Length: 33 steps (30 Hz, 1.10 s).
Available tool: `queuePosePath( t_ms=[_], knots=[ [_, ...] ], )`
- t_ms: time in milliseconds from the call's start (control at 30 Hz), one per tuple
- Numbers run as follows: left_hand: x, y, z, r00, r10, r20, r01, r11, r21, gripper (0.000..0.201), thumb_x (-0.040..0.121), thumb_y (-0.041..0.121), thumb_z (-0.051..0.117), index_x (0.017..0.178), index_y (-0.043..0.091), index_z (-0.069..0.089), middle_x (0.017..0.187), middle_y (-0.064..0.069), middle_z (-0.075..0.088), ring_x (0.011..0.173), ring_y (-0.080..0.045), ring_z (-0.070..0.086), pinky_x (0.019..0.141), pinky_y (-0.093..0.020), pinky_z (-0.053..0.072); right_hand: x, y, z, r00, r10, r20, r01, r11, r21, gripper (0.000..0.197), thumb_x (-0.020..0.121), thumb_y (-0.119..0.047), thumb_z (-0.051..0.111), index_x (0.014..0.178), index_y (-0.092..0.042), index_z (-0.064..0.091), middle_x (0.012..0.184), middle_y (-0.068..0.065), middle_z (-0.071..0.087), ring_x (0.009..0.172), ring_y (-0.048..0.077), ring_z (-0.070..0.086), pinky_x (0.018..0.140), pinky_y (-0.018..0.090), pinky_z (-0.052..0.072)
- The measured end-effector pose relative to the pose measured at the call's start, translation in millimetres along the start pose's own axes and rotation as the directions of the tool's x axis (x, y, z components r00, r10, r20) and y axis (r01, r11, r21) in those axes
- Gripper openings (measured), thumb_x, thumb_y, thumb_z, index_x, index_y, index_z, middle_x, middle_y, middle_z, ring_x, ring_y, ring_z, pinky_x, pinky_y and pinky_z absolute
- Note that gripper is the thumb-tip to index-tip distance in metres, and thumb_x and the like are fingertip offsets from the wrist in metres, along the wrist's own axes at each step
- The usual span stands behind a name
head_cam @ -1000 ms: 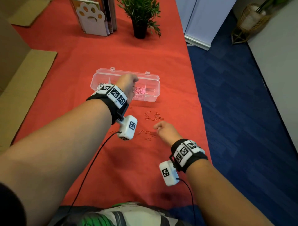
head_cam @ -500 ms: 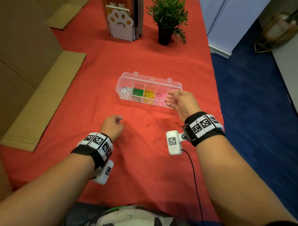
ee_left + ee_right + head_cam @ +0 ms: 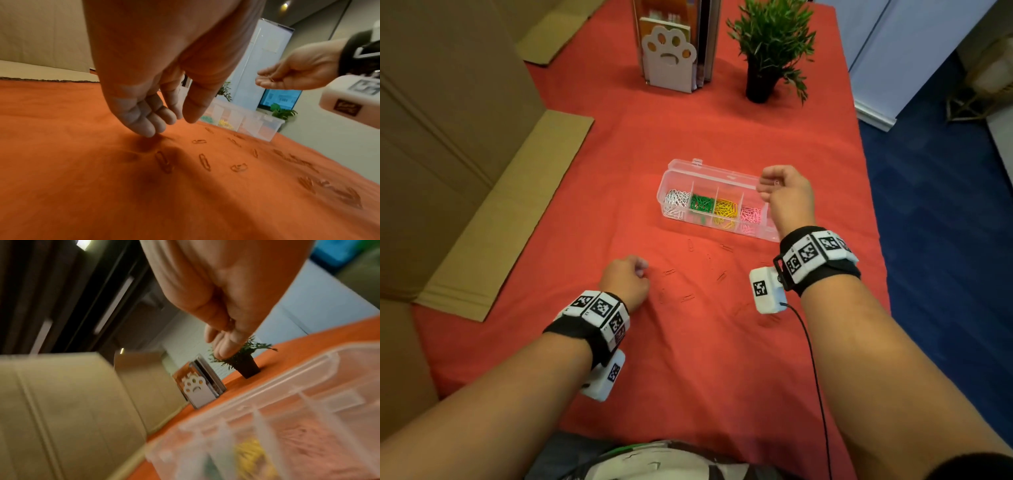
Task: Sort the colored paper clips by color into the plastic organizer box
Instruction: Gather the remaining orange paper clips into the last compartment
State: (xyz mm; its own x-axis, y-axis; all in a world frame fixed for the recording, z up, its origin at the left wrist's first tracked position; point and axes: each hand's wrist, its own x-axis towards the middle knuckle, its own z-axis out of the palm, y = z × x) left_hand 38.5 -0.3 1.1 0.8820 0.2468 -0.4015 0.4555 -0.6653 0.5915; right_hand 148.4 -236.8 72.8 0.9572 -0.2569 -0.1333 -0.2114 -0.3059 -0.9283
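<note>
Right hand (image 3: 787, 198): fingers pinch a red clip (image 3: 272, 79) above the box (image 3: 726, 178), its 3 o'clock end.
Left hand (image 3: 625, 281): loosely curled fingers, empty, touching the surface (image 3: 688, 359).

1. Both forearms are bare, with no sleeves reaching them.
2. The left hand (image 3: 625, 281) has a black fabric wrist strap (image 3: 571, 334) behind it, topped by a curved row of white square tiles printed with black-and-white coded markers (image 3: 601, 308).
3. Below that strap hangs a white rounded plastic camera block (image 3: 604, 380) bearing one small black square marker.
4. The right hand (image 3: 786, 195) has a matching black band with white marker tiles (image 3: 815, 251) behind it.
5. A white plastic camera box with a black marker (image 3: 765, 291) sits beside that band on a black bracket.
6. A thin black cable (image 3: 816, 377) runs from that box back along the forearm.
7. Camouflage-patterned clothing with green and white patches (image 3: 654, 462) shows at the waist.
</note>
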Motion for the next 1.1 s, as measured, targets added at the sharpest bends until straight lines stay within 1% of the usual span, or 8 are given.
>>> queuePosePath(
  t_ms=[67,133,267,467,633,800,1000,1100],
  knots=[
    [-2,-4,2,1.000,0.002,0.007,-0.002,0.999,0.033,0.025,0.081,0.003,0.051,0.100,0.010,0.065,0.101,-0.009,0.069,0.098,-0.028,0.063,0.088,-0.029,0.047,0,0,5,0.991,0.003,0.136,0.054,0.909,-0.414,0.056,0.079,0.011,0.035,0.122,-0.017,0.057,0.123,0.010,0.060,0.108,0.025,0.060,0.094,0.029,0.047],
    [-4,-7,5,1.000,0.008,0.013,-0.009,0.999,0.053,0.022,0.082,0.005,0.051,0.094,0.012,0.068,0.101,-0.008,0.071,0.097,-0.027,0.064,0.088,-0.028,0.048,-4,5,8,0.967,0.089,0.240,0.073,0.805,-0.589,0.063,0.082,0.011,0.035,0.139,-0.013,0.042,0.146,0.011,0.041,0.130,0.027,0.045,0.105,0.030,0.039],
    [-7,-6,8,0.999,-0.010,0.042,0.007,0.997,0.078,0.014,0.078,0.011,0.064,0.090,0.013,0.069,0.096,-0.007,0.072,0.091,-0.025,0.065,0.081,-0.025,0.047,-24,13,7,0.979,-0.086,0.183,0.168,0.849,-0.501,0.049,0.082,0.011,0.038,0.124,-0.006,0.056,0.131,0.012,0.053,0.124,0.024,0.049,0.103,0.026,0.038],
    [-10,-2,13,0.995,0.049,0.086,-0.065,0.978,0.198,0.020,0.072,0.023,0.074,0.089,0.015,0.067,0.089,-0.003,0.071,0.090,-0.021,0.064,0.074,-0.022,0.042,-78,59,24,0.904,-0.006,0.428,0.292,0.740,-0.606,0.022,0.087,-0.005,0.047,0.095,-0.010,0.066,0.106,0.010,0.061,0.102,0.026,0.057,0.088,0.028,0.043],
    [-14,-6,21,0.985,0.139,0.100,-0.162,0.941,0.295,0.014,0.075,0.022,0.069,0.089,0.017,0.067,0.093,-0.006,0.070,0.091,-0.024,0.064,0.079,-0.028,0.048,-118,82,53,0.797,-0.025,0.603,0.504,0.578,-0.642,0.017,0.088,-0.018,0.051,0.103,-0.015,0.060,0.105,0.008,0.053,0.105,0.031,0.049,0.091,0.039,0.042],
    [-16,-6,27,0.960,0.260,0.106,-0.280,0.905,0.321,0.034,0.075,0.015,0.066,0.109,0.016,0.063,0.102,-0.012,0.066,0.096,-0.029,0.062,0.087,-0.036,0.050,-138,88,69,0.762,-0.131,0.634,0.624,0.410,-0.665,0.013,0.087,-0.009,0.049,0.100,-0.010,0.051,0.102,0.011,0.047,0.095,0.031,0.047,0.073,0.038,0.037],
    [-16,-1,29,0.949,0.275,0.152,-0.313,0.873,0.375,0.023,0.082,0.014,0.057,0.103,0.012,0.066,0.106,-0.014,0.060,0.100,-0.032,0.059,0.088,-0.036,0.048,-123,87,54,0.804,-0.043,0.593,0.537,0.482,-0.692,0.018,0.087,-0.007,0.048,0.105,-0.009,0.051,0.107,0.011,0.054,0.103,0.031,0.052,0.088,0.041,0.043],
    [-18,1,29,0.953,0.251,0.168,-0.298,0.872,0.388,0.016,0.084,0.013,0.053,0.096,0.010,0.064,0.106,-0.015,0.062,0.101,-0.032,0.058,0.087,-0.035,0.046,-124,83,54,0.767,-0.057,0.640,0.587,0.466,-0.662,0.020,0.086,-0.008,0.051,0.106,-0.009,0.052,0.107,0.012,0.053,0.104,0.031,0.051,0.087,0.039,0.043]
  ],
)
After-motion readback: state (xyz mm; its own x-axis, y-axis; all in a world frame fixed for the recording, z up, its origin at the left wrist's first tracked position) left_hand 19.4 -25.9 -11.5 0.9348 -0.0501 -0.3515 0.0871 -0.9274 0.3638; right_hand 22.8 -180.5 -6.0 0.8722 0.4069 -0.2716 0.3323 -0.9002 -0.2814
